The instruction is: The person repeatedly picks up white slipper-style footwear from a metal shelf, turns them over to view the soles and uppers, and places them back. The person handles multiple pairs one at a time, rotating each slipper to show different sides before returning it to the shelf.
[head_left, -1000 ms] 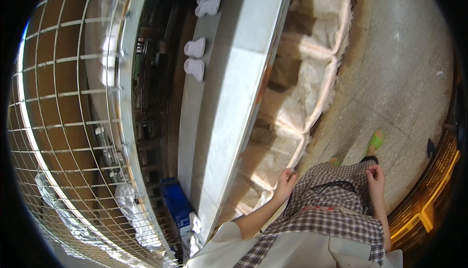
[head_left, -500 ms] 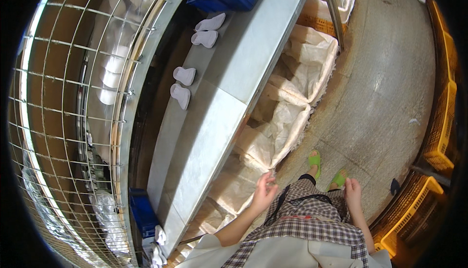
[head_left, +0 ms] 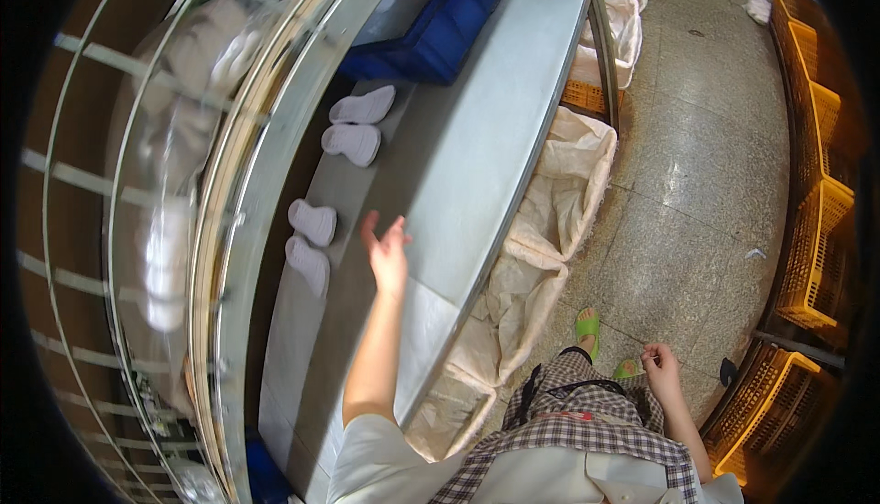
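My left hand reaches over the grey metal bench, holding nothing, its fingers apart. It is nearest to a pair of white shoes, one lying beside the other, and does not touch them. Farther along the bench lies a second pair, a white shoe and its mate. My right hand hangs by my right side over the floor, fingers loosely curled in, with nothing visible in it.
A blue plastic bin stands at the bench's far end. White-lined baskets stand in a row under its right edge. Wire mesh rises on the left, with plastic-wrapped goods behind. Yellow crates line the right side of the floor.
My left hand has risen from beside the lined baskets and moved left and forward over the bench. The view has shifted, so the shoes and blue bin appear lower and larger.
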Tool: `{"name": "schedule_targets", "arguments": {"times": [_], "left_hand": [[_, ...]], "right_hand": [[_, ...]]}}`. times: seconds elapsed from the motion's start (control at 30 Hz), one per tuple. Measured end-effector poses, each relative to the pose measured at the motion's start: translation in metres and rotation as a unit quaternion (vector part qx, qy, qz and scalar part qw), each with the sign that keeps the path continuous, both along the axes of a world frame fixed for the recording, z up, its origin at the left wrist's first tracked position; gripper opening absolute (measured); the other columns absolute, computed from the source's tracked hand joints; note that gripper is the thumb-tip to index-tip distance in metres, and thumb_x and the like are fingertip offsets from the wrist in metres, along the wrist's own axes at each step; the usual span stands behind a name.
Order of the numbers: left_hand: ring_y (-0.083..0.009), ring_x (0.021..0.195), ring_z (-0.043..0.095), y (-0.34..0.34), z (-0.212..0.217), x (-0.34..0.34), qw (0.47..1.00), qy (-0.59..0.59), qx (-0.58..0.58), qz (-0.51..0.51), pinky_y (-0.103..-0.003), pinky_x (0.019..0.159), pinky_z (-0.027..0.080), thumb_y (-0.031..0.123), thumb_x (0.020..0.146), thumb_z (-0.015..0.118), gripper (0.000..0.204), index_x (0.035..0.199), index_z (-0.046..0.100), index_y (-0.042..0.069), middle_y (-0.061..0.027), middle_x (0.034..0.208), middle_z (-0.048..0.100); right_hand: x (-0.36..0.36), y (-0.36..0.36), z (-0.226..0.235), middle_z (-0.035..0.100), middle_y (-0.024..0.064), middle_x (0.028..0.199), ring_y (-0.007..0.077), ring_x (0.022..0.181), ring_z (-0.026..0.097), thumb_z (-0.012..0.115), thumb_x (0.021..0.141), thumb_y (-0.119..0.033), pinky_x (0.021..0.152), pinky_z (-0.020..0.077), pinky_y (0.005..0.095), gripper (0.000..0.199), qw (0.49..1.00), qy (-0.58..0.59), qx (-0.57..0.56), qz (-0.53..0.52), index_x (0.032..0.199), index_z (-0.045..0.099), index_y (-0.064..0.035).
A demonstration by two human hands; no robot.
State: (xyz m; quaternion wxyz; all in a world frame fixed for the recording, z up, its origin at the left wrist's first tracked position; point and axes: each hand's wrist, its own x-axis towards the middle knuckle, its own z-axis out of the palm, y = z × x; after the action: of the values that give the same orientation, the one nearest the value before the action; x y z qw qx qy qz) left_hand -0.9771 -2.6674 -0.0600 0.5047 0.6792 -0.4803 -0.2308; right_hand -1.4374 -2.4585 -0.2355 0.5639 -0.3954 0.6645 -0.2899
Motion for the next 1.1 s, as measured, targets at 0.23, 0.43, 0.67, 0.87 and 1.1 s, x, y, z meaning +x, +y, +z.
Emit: {"name": "schedule_targets", "arguments": {"times": [0.23,0.43,0.67,0.87,1.1], "left_hand": [[-0.0262,0.095,0.054,-0.204,-0.036,0.125,0.92,0.319,-0.039,0.222,-0.037,0.073,0.054,0.017,0.087,0.06,0.053,0.132,0.033,0.005,-0.0151,0.126,0.041],[-0.0207,0.072,0.056,-0.264,-0.063,0.22,0.83,0.5,-0.122,0.216,-0.03,0.061,0.056,0.024,0.091,0.052,0.029,0.108,0.05,-0.001,-0.0093,0.085,0.052],[-0.0311,0.109,0.052,-0.327,-0.024,0.144,0.902,0.37,-0.086,0.208,-0.042,0.081,0.051,0.032,0.093,0.042,0.043,0.125,0.047,0.004,-0.0126,0.118,0.054],[-0.0321,0.109,0.051,-0.399,-0.052,0.144,0.899,0.367,-0.093,0.219,-0.044,0.081,0.049,0.028,0.091,0.043,0.045,0.124,0.046,-0.003,-0.0186,0.119,0.052],[-0.0285,0.079,0.057,-0.373,-0.068,0.2,0.8,0.543,-0.098,0.234,-0.039,0.069,0.053,0.017,0.091,0.042,0.032,0.109,0.051,-0.008,-0.0169,0.093,0.057]], "right_hand": [[0.036,-0.038,0.0,0.058,0.0058,0.082,0.0134,0.068,0.055,0.056,0.085,-0.004,0.064,0.0456,0.0272,0.012,0.997,-0.007,0.021,-0.067,0.096,0.056,0.0002],[0.045,-0.049,-0.007,0.057,0.0069,0.077,0.0142,0.063,0.053,0.056,0.085,-0.004,0.058,0.0442,0.0285,0.009,0.995,0.052,0.046,-0.073,0.092,0.055,0.0],[0.055,-0.078,-0.009,0.061,0.0117,0.081,0.0216,0.068,0.059,0.059,0.083,-0.009,0.062,0.0467,0.0333,0.015,0.993,0.098,0.031,-0.064,0.096,0.057,0.0],[0.056,-0.083,0.005,0.061,0.0089,0.079,0.0174,0.069,0.058,0.06,0.082,-0.007,0.063,0.0472,0.0304,0.015,0.988,0.127,0.059,-0.059,0.096,0.058,-0.0012],[0.042,-0.084,-0.006,0.058,0.0142,0.083,0.0246,0.07,0.058,0.062,0.08,-0.007,0.064,0.0467,0.034,0.018,0.992,0.112,0.043,-0.041,0.096,0.058,-0.0007]]}}
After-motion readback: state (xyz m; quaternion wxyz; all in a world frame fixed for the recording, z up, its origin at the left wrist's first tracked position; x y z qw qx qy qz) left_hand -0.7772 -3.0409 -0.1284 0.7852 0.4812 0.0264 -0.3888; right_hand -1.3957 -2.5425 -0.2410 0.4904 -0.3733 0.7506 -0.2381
